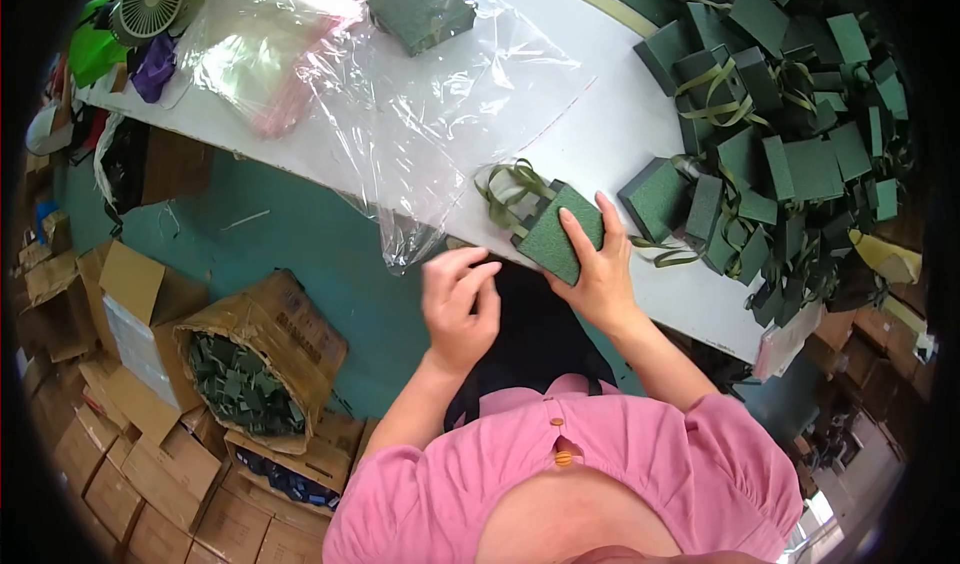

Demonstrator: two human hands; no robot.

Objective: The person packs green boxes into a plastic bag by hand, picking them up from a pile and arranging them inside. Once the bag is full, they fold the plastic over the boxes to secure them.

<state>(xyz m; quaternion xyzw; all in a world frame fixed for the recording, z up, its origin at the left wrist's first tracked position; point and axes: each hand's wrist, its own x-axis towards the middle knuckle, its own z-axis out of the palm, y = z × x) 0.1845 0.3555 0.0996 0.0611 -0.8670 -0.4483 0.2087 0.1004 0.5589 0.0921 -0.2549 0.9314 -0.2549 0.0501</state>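
Head | brown sack [312,329]: green pieces [245,384] inside | right hand [602,276]: green block [552,241]

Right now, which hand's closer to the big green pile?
Right. The right hand holds a green block near the pile; the left hand is farther away, beside the table.

A white table [600,104] carries a heap of dark green box-shaped pieces [800,159] with olive ribbons at its right, crinkled clear plastic [430,114] across its middle, and a purple cloth [153,69] towards the far left end.
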